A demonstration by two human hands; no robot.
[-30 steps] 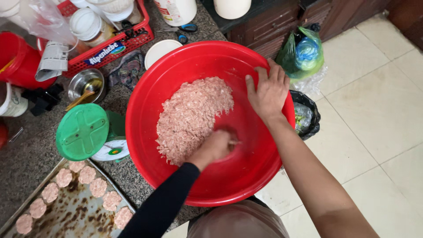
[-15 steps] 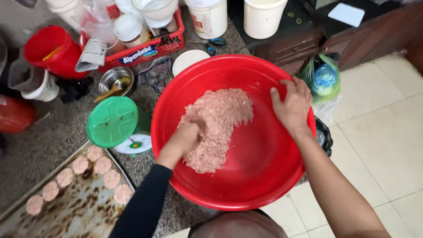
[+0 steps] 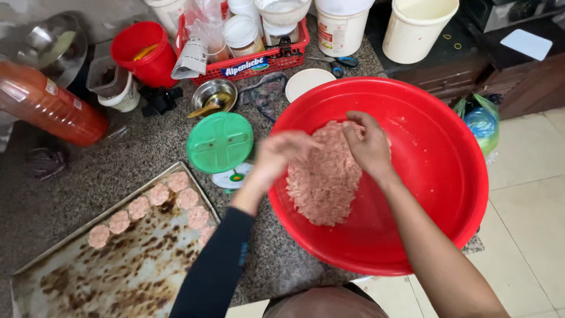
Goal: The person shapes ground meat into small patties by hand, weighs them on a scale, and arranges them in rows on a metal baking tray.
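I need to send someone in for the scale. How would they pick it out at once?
Start at the big red basin holding the minced meat that both hands work. Just beside its rim on the granite counter, above the baking tray of patties, sits the small kitchen scale. Nothing else nearby has its round green platform.

Nine patties (image 3: 159, 193) on one tray (image 3: 70, 294) (one red basin (image 3: 435, 176)).

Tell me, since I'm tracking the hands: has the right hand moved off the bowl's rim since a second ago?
Yes. The right hand left the red bowl's far rim and came inward onto the minced meat at the bowl's middle.
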